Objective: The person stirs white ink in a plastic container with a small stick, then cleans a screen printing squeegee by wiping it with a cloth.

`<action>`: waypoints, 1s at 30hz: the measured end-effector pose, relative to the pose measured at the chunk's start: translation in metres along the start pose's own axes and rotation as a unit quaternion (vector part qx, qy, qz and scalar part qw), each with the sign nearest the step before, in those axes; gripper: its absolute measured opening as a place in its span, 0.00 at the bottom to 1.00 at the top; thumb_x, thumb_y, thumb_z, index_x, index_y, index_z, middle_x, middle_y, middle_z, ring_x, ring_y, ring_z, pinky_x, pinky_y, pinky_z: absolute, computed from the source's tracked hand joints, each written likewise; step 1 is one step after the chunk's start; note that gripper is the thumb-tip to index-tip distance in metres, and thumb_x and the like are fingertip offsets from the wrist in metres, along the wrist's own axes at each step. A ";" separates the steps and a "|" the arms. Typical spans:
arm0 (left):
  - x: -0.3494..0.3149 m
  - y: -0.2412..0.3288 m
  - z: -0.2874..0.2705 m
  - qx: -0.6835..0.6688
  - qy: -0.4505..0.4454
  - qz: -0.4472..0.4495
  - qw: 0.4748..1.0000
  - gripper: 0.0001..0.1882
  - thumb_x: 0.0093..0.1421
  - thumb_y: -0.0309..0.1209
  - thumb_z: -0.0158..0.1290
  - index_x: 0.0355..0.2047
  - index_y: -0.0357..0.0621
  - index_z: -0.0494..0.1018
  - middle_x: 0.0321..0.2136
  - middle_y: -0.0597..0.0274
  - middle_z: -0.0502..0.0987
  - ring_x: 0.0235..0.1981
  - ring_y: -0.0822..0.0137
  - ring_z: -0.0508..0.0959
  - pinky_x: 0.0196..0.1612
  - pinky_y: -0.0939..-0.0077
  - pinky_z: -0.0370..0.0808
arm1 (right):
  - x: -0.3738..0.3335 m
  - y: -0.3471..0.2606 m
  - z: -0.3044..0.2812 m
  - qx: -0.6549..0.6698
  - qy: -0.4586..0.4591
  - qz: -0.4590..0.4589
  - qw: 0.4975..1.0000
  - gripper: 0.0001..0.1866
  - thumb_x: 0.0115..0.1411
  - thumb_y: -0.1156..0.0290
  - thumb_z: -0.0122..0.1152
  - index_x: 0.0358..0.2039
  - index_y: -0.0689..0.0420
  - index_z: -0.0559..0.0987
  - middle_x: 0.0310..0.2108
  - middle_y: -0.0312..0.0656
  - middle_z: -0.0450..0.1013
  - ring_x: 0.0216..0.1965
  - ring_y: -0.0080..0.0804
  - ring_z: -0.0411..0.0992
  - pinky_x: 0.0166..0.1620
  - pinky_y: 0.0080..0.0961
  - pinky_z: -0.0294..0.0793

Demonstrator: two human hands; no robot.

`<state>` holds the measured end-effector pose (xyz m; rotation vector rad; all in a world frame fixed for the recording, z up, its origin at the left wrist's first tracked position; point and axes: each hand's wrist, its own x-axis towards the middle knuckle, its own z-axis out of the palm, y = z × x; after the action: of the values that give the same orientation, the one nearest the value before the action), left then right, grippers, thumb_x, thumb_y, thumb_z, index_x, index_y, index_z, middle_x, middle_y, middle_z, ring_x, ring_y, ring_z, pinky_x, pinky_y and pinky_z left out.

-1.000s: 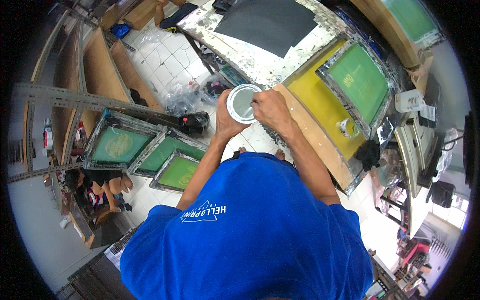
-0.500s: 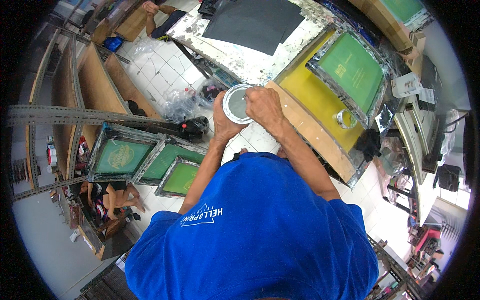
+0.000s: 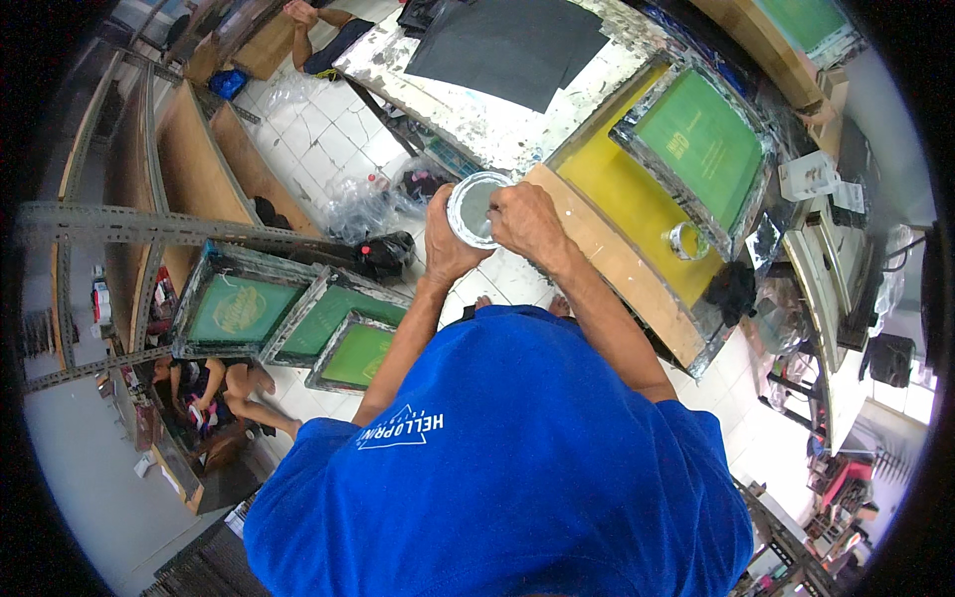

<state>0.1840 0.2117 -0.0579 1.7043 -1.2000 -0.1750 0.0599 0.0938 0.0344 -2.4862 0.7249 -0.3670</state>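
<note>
White-rimmed and grey inside, a round tub (image 3: 455, 212) sits in the left hand (image 3: 448, 246), which grips its side over the tiled floor (image 3: 338, 121), near the paint-spattered desk (image 3: 473, 124). The right hand (image 3: 530, 224) curls its fingers at the tub's right edge; whether they pinch anything, I cannot tell.

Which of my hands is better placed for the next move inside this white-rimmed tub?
Probably your right hand: its curled fingers sit over the opening of the tub. Your left hand looks busy, wrapped around the tub's outer left side to support it.
</note>
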 end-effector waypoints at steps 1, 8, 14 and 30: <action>0.000 -0.003 0.000 0.004 0.000 0.007 1.000 0.55 0.31 0.36 0.76 0.58 0.35 0.58 0.51 0.44 0.69 0.54 0.46 0.70 0.58 0.57 0.67 | 0.000 0.000 0.003 0.031 -0.006 0.001 1.000 0.08 0.51 0.72 0.61 0.24 0.64 0.81 0.24 0.58 0.76 0.27 0.56 0.77 0.35 0.47 0.76; -0.013 -0.009 -0.015 0.008 -0.020 -0.030 0.999 0.57 0.32 0.37 0.76 0.60 0.35 0.56 0.53 0.43 0.67 0.55 0.44 0.69 0.60 0.57 0.65 | 0.000 -0.001 0.022 -0.044 0.013 -0.003 0.999 0.08 0.51 0.72 0.60 0.25 0.64 0.81 0.24 0.58 0.76 0.29 0.56 0.77 0.35 0.46 0.76; -0.031 -0.026 -0.026 0.033 -0.041 -0.037 0.998 0.59 0.29 0.38 0.78 0.60 0.36 0.56 0.51 0.49 0.71 0.54 0.54 0.73 0.59 0.63 0.69 | -0.012 -0.020 0.048 0.074 0.112 0.019 0.991 0.08 0.50 0.73 0.59 0.24 0.67 0.79 0.28 0.59 0.77 0.30 0.55 0.78 0.37 0.46 0.77; -0.082 -0.020 -0.027 -0.025 -0.088 -0.048 0.995 0.56 0.31 0.38 0.77 0.58 0.34 0.58 0.50 0.47 0.70 0.53 0.51 0.71 0.58 0.60 0.68 | -0.080 -0.023 0.066 0.069 0.015 0.104 0.992 0.08 0.53 0.70 0.61 0.27 0.62 0.82 0.26 0.56 0.76 0.30 0.56 0.76 0.36 0.47 0.75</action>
<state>0.1720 0.2922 -0.0930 1.7320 -1.2309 -0.4184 0.0302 0.1822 -0.0164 -2.2552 0.9291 -0.3662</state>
